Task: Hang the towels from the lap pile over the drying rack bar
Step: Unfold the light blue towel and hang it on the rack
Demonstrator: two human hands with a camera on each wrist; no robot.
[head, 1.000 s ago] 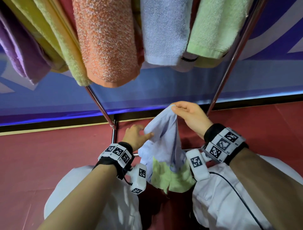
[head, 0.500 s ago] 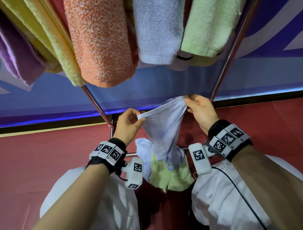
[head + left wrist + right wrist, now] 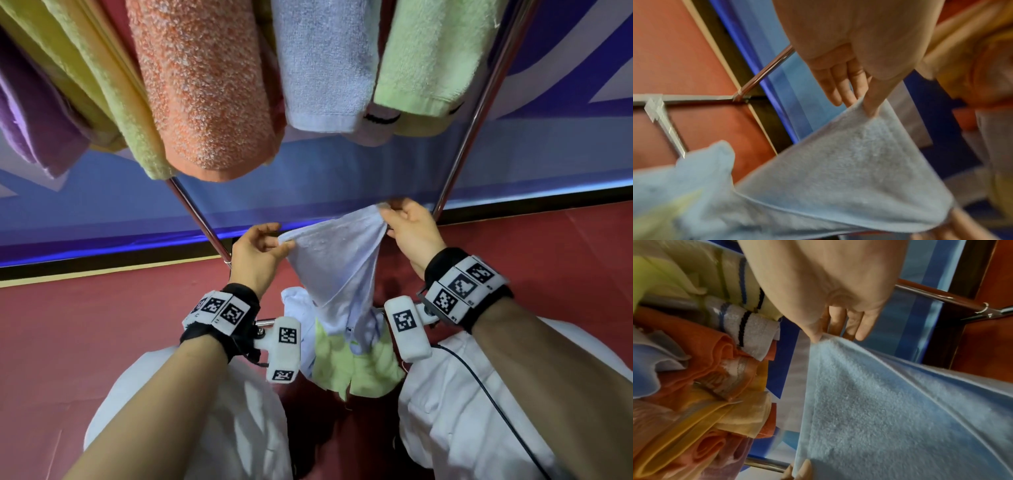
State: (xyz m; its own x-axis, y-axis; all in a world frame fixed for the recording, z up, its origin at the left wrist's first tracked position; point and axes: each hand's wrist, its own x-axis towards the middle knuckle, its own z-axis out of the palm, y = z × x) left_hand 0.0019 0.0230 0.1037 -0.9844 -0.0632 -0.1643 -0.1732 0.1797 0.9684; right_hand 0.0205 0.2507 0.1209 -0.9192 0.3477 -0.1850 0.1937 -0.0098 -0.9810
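Observation:
A pale blue towel [image 3: 334, 260] is stretched between my two hands above my lap. My left hand [image 3: 274, 245] pinches its left corner and my right hand [image 3: 388, 214] pinches the right corner, a little higher. In the left wrist view the thumb pins the blue towel [image 3: 849, 162]; in the right wrist view the thumb and fingers grip the blue towel's [image 3: 869, 394] edge. The towel's lower end trails down into the lap pile, where a light green towel [image 3: 352, 370] lies. The drying rack overhead carries hung towels; its bar is hidden by them.
Orange [image 3: 205, 85], blue [image 3: 322, 61], green [image 3: 431, 51], yellow-green [image 3: 113, 92] and purple [image 3: 30, 120] towels hang overhead. Two slanted chrome rack legs [image 3: 476, 106] [image 3: 198, 219] flank my hands. Red floor and a blue banner lie behind. White trousers cover my knees.
Both hands have risen and spread apart, drawing the blue towel's top edge taut. The left hand moved from beside the bunched towel to pinching its corner.

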